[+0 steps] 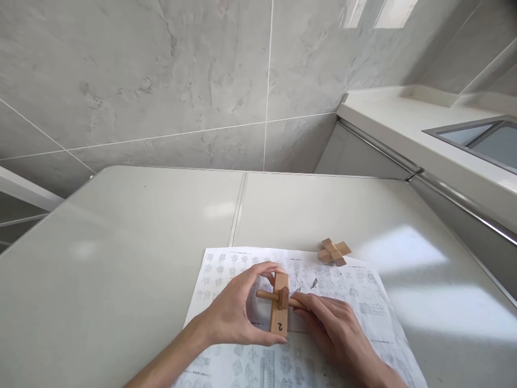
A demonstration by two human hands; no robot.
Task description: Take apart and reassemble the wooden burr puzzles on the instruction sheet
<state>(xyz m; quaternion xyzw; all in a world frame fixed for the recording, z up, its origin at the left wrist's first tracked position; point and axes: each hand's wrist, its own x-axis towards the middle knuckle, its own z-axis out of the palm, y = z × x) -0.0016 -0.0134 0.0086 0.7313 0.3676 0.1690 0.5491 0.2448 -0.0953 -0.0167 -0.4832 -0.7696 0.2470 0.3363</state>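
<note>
Already the left hand [236, 315] pinches a wooden block [279, 312] that a rod [267, 295] crosses, the right hand [331, 323] pinches the rod's other end, and a second wooden cross [334, 251] lies apart near the worktop's [121, 242] far edge.

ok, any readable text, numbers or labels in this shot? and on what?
"2" on the near end of the upright wooden block, held by the left hand.
Printed sheet under both hands: small captions and diagrams, too small to read.
Small wooden cross: no markings visible.

The puzzle block [279, 310] at lower centre is showing pale, smooth, matt wood, like the small wooden cross [334, 252] right of centre. The printed sheet [363, 302] under them is looking like thin matt paper. The counter [121, 242] is gleaming smooth and glossy.
</note>
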